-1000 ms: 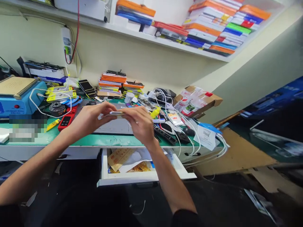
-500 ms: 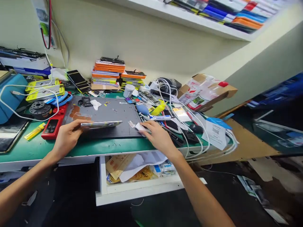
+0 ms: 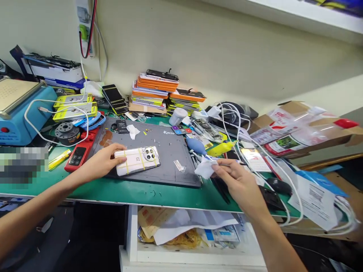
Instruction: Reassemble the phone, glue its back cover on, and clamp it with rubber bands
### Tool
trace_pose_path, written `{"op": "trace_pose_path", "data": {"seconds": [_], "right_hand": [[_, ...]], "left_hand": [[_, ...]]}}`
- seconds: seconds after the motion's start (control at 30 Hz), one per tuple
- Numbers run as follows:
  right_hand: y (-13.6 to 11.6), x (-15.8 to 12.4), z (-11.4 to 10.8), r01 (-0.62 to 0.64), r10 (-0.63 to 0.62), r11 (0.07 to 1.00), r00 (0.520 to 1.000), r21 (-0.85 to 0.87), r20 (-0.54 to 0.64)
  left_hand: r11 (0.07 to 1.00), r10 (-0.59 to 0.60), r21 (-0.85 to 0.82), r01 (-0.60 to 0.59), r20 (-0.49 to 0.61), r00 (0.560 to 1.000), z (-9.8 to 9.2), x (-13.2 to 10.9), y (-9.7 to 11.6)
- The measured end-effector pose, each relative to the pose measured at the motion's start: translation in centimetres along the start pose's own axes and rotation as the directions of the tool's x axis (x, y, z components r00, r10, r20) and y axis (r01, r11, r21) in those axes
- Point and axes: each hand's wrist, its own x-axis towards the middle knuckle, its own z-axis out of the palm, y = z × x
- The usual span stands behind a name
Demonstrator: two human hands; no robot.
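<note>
My left hand grips the left end of a white smartphone above the front of the grey mat. The phone's back, with its round black camera bump, faces me, and yellow bands run across it. Over the mat's right edge, my right hand pinches a crumpled white tissue between thumb and fingers. On the mat just left of the tissue lies a small flat clear-and-white piece. A dark phone battery and a torn white scrap lie at the mat's back left.
A blue air blower, a yellow bottle and white cables crowd the right side. At left sit a red device and a blue machine. Below the bench's front edge, a white drawer stands pulled out.
The phone has turned from nearly edge-on to showing its back. My right hand has lifted the tissue away from the small clear piece, which stays on the mat. The camera view has swung left.
</note>
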Motion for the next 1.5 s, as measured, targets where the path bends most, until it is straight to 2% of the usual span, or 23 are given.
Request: {"op": "trace_pose_path", "data": {"seconds": [0.1, 0.17, 0.23, 0.3, 0.33, 0.4, 0.47, 0.53, 0.57, 0.6, 0.63, 0.67, 0.73, 0.83, 0.97, 1.07, 1.2, 1.37, 1.43, 1.5], "right_hand": [[-1.3, -0.5, 0.7, 0.002, -0.001, 1.000, 0.997, -0.017, 0.072], [-2.1, -0.8, 1.4, 0.002, -0.004, 1.000, 0.995, 0.020, 0.100], [-3.0, -1.2, 2.3, -0.102, 0.071, 0.983, 0.978, 0.153, 0.194], [-4.2, -1.6, 3.4, -0.227, 0.134, 0.934, 0.938, 0.277, 0.319], [-4.9, -1.9, 4.0, -0.248, 0.133, 0.919, 0.927, 0.306, 0.351], [-6.0, -2.3, 4.9, -0.253, 0.096, 0.898, 0.912, 0.361, 0.399], [-6.5, -2.3, 5.2, -0.227, 0.037, 0.893, 0.898, 0.389, 0.439], [-6.0, -1.6, 4.5, -0.130, 0.024, 0.948, 0.938, 0.289, 0.345], [-5.3, -0.9, 3.7, -0.076, 0.030, 0.979, 0.972, 0.190, 0.232], [-4.4, -0.1, 2.7, -0.030, 0.028, 0.999, 0.998, 0.043, 0.061], [-3.3, 1.0, 1.7, -0.027, 0.021, 0.998, 0.995, -0.060, -0.097], [-2.1, 2.1, 0.6, -0.035, 0.012, 0.993, 0.979, -0.113, -0.204], [0.4, 4.4, -1.2, -0.056, -0.015, 0.975, 0.949, -0.215, -0.314], [3.3, 7.0, -2.4, -0.081, -0.015, 0.955, 0.947, -0.285, -0.321], [5.4, 8.7, -2.2, -0.066, 0.019, 0.975, 0.976, -0.213, -0.216], [5.6, 9.1, -2.6, -0.033, 0.009, 0.994, 0.975, -0.105, -0.220], [4.0, 7.8, -3.8, 0.037, -0.033, 0.999, 0.967, 0.010, -0.254], [0.8, 3.2, -4.0, 0.010, -0.009, 0.999, 0.999, 0.032, -0.044], [-0.4, 1.2, -3.8, 0.032, -0.031, 0.999, 0.999, -0.035, 0.033], [-1.4, -0.4, -3.5, 0.105, -0.092, 0.984, 0.992, -0.147, 0.090]], "left_hand": [[0.952, 0.152, 0.276, -0.131, -0.057, 0.987, -0.6, 0.8, 0.7], [0.867, 0.303, 0.444, -0.227, -0.109, 0.947, -0.5, 0.9, 1.9], [0.819, 0.376, 0.497, -0.288, -0.084, 0.923, 0.3, 0.9, 3.4], [0.853, 0.355, 0.397, -0.337, 0.031, 0.935, 2.1, 1.2, 5.1], [0.883, 0.332, 0.311, -0.351, 0.114, 0.936, 3.3, 1.4, 5.8], [0.924, 0.301, 0.158, -0.348, 0.261, 0.917, 5.8, 2.1, 7.0], [0.949, 0.266, 0.078, -0.304, 0.318, 0.910, 7.9, 3.2, 7.8], [0.974, 0.208, 0.030, -0.226, 0.293, 0.933, 9.0, 4.5, 8.3], [0.983, 0.175, 0.002, -0.183, 0.269, 0.947, 9.2, 5.2, 8.5], [0.989, 0.146, -0.031, -0.143, 0.252, 0.957, 9.0, 6.0, 8.7], [0.991, 0.125, -0.068, -0.111, 0.247, 0.961, 8.7, 6.8, 8.9], [0.991, 0.108, -0.107, -0.084, 0.252, 0.962, 8.2, 7.6, 9.1], [0.982, 0.072, -0.188, -0.020, 0.273, 0.959, 7.0, 9.3, 9.4], [0.960, 0.038, -0.277, 0.029, 0.235, 0.971, 5.0, 11.3, 9.7], [0.927, -0.014, -0.372, 0.044, 0.084, 0.996, 3.0, 12.5, 8.9], [0.900, -0.097, -0.415, 0.135, 0.112, 0.989, 2.8, 12.2, 8.0], [0.856, -0.134, -0.434, 0.281, 0.339, 0.931, 5.0, 11.9, 7.8], [0.857, -0.119, -0.348, 0.380, 0.583, 0.804, 8.4, 13.6, 8.2], [0.864, -0.111, -0.313, 0.394, 0.644, 0.757, 9.2, 14.3, 8.3], [0.861, -0.102, -0.295, 0.414, 0.698, 0.709, 9.6, 14.7, 8.5]]}}
